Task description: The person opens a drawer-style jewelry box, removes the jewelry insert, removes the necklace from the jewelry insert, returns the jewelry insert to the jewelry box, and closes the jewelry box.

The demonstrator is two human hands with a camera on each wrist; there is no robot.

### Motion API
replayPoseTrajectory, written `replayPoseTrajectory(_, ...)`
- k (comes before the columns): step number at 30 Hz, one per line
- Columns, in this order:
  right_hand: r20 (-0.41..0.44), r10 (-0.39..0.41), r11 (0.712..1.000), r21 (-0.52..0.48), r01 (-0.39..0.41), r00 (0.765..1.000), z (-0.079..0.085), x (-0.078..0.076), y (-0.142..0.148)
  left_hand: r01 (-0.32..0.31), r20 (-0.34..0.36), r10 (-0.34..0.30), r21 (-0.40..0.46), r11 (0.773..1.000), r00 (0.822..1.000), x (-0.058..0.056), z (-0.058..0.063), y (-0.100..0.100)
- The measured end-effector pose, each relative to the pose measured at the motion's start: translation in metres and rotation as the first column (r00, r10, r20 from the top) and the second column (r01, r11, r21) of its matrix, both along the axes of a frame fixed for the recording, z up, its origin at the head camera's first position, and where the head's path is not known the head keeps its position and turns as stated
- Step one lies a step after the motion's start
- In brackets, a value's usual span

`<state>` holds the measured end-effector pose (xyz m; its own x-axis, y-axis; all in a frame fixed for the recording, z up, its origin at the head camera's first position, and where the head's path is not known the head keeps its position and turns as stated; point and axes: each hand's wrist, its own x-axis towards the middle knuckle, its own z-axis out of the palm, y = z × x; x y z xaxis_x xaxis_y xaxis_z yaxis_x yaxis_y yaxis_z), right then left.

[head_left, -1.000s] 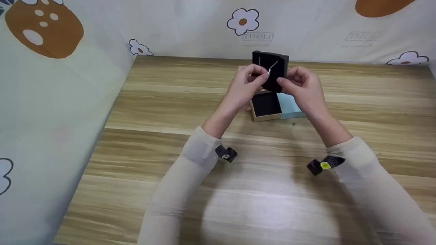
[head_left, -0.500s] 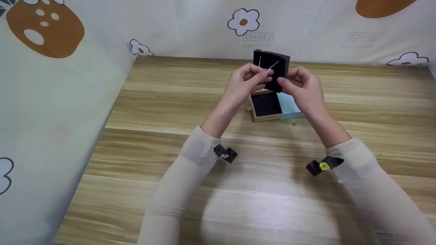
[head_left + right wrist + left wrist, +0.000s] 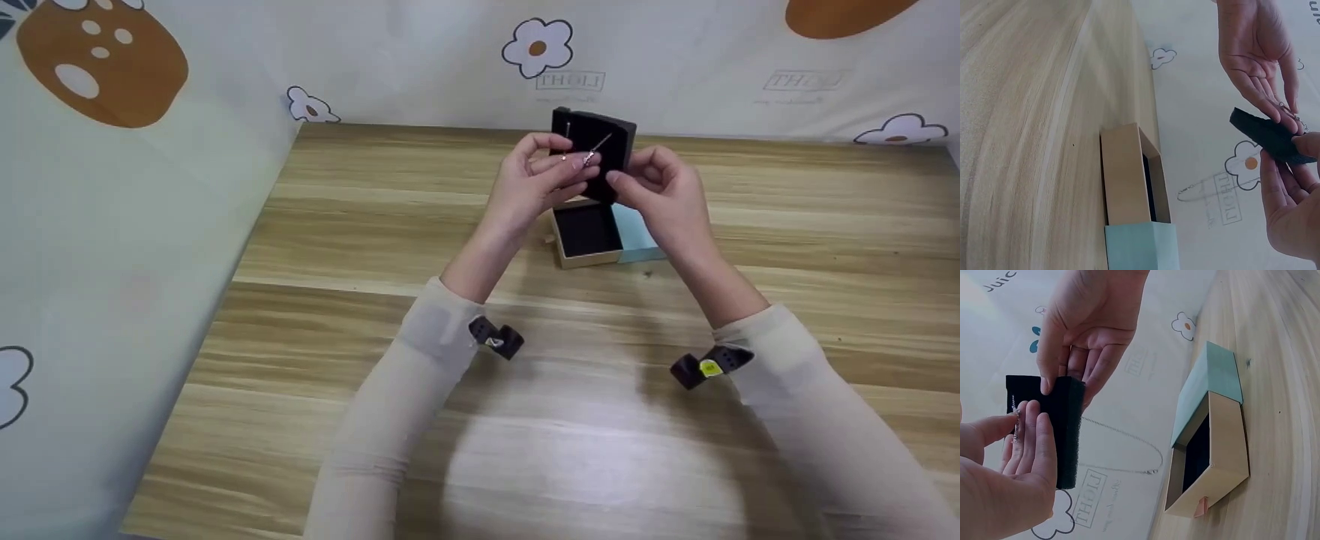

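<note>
In the head view my right hand (image 3: 664,187) grips a black padded jewelry insert (image 3: 618,154) by its right edge, thumb in front and fingers behind. The insert is held upright above the table. A thin silver necklace (image 3: 601,142) runs across its front. My left hand (image 3: 529,180) pinches the necklace's sparkling pendant part (image 3: 1016,424) between thumb and fingers, just in front of the pad. Behind the insert, a loop of the chain (image 3: 1158,453) hangs down with its clasp, as the left wrist view shows. Part of the pendant is hidden by the fingertips.
Below the hands, on the wooden table (image 3: 360,360), lies a beige drawer box (image 3: 589,262) with a black inside, pulled partly out of a light blue sleeve (image 3: 637,238). A pink pull tab (image 3: 1201,507) shows on the drawer. A patterned cloth (image 3: 420,67) hangs behind the table.
My left index finger has lifted away from the pendant, and the thumb now holds it against the other fingers. Hands and insert have shifted slightly left.
</note>
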<state>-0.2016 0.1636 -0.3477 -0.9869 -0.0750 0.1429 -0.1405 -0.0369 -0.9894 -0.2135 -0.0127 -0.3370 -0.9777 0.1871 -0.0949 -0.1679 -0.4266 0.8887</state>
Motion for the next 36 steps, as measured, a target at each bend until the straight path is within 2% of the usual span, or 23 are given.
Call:
replayPoseTrajectory(12, -0.028, -0.047, 0.999, 0.013, 0.047, 0.999, -0.0007, 0.0003, 0.0022, -0.031, 0.051, 0.032, -0.02, 0.999, 0.998, -0.002, -0.0011, 0.0013)
replayPoseTrajectory(24, -0.036, -0.068, 0.996, -0.067, 0.065, 0.997, -0.0018, 0.0, 0.0011, -0.003, 0.056, 0.007, -0.08, 0.997, 0.998, -0.0025, -0.002, -0.0001)
replayPoseTrajectory(36, -0.035, -0.086, 0.994, -0.071, 0.083, 0.996, -0.0027, -0.0005, 0.004, 0.02, 0.04, -0.016, -0.116, 0.993, 0.999, -0.0024, -0.0041, -0.0009)
